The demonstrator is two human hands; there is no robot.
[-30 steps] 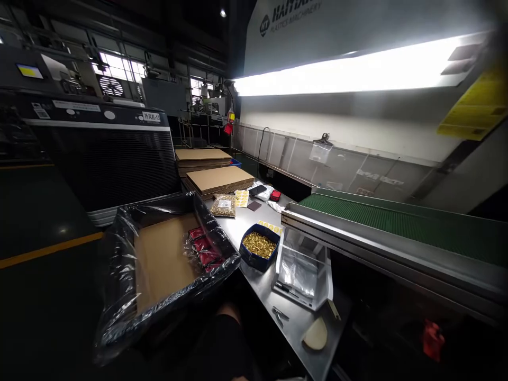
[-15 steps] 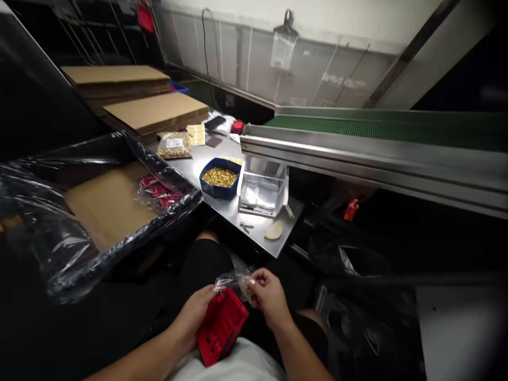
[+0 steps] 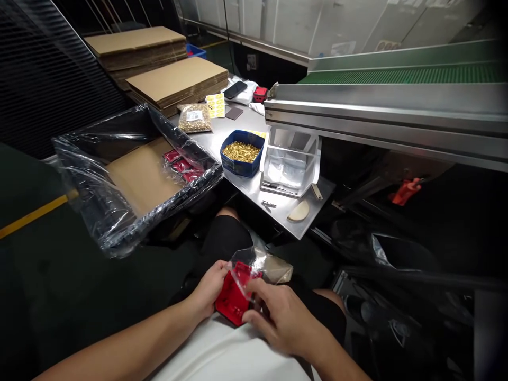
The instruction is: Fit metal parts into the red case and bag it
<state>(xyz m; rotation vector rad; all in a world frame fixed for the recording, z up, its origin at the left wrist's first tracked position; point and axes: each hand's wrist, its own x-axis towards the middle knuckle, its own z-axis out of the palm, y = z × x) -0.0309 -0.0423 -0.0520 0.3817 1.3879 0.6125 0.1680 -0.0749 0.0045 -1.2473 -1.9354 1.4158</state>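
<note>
Over my lap, my left hand [image 3: 209, 289] grips the left side of a red plastic part [image 3: 232, 297]. My right hand [image 3: 278, 314] closes on the part's right side, together with a clear plastic bag [image 3: 260, 262] that covers the part's upper end. Ahead on the steel table [image 3: 296, 225] stands a blue bin of small brass pieces [image 3: 242, 152] beside a clear tray holding plastic bags [image 3: 290, 168]. To the left, a cardboard box lined with clear film [image 3: 130, 177] holds bagged red parts [image 3: 181, 164] in its right corner.
Flat cardboard stacks [image 3: 174, 79], a bag of brass pieces [image 3: 194, 117], yellow sticker sheets [image 3: 216, 105] and a phone [image 3: 235, 89] lie at the table's far end. A green conveyor belt [image 3: 400, 74] with a steel frame runs on the right. A dark machine grille [image 3: 43, 69] stands at left.
The view has dropped from the workshop to my lap. My hands came into sight holding the red part, and the clear bag now sits over its top end.
</note>
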